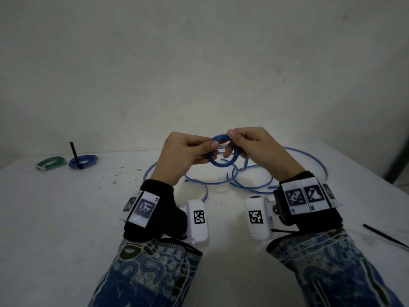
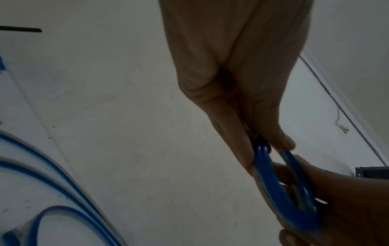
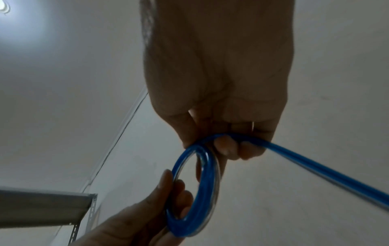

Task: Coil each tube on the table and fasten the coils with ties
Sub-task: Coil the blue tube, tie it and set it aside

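Observation:
Both hands hold a small blue coil [image 1: 221, 163] of tube above the white table [image 1: 66, 218]. My left hand [image 1: 212, 150] pinches the coil's left side between thumb and fingers. My right hand [image 1: 232, 138] grips the coil's top and right side with curled fingers. The uncoiled tube [image 1: 250, 189] lies in wide loops on the table under the hands. In the left wrist view my left hand [image 2: 267, 149] pinches the coil [image 2: 273, 191]. In the right wrist view my right hand [image 3: 227, 144] curls round the tube where it leaves the coil [image 3: 183, 229]; the free tube [image 3: 315, 169] trails off right.
At the far left of the table lie a green coil [image 1: 52, 162] and a blue coil [image 1: 88, 161] with a black tie [image 1: 75, 154] sticking up. A loose black tie [image 1: 385, 238] lies at the right edge. Small crumbs dot the table's middle. A wall stands behind.

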